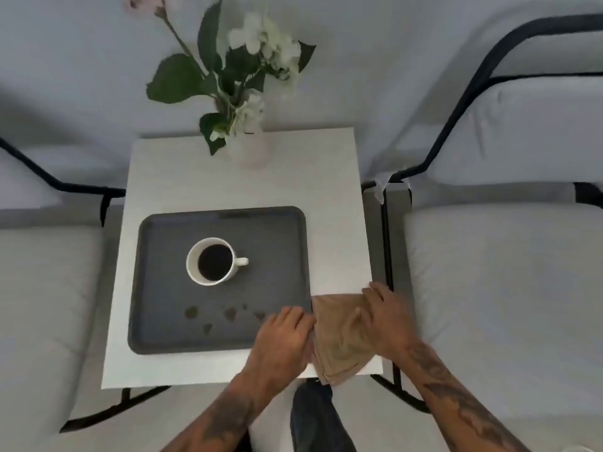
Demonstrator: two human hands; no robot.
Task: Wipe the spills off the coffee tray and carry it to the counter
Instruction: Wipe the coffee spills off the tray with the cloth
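Both hands, the left hand (283,334) and the right hand (388,318), grasp the folded beige cloth (341,337) beside the dark grey rectangular tray (163,321) with brown spills (192,312).

Dark grey coffee tray (280,230), square with rounded corners, lies flat on white side table in front of me. White cup (213,261) of black coffee stands upright near tray's middle, handle pointing right. Brown coffee spills (192,312) dot tray's near part. Tan folded cloth (339,337) lies just right of tray.
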